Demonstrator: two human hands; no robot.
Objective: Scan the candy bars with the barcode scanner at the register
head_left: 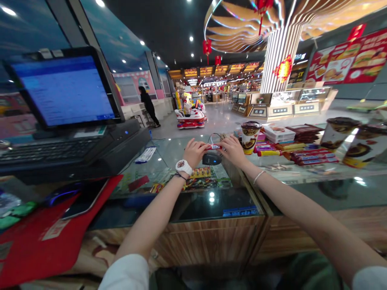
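Note:
Over the glass counter, my left hand (195,153) and my right hand (232,150) grip opposite ends of a small red-wrapped snack bar (214,147). The fingers of both hands are closed on it, and the bar lies level between them. Just under and in front of the bar is a black barcode scanner (211,158) with a blue light and a thin cable behind it. My left wrist carries a white watch (184,166). A cup with a dark lid (250,137) stands a little to the right of my right hand.
Red-wrapped bars (314,156), stacked clear boxes (278,133) and larger cups (364,145) sit on the counter's right. On the left are a monitor (66,88), a keyboard (45,148), a red mat (57,249) and a phone (86,197). A person in black (148,105) stands far off.

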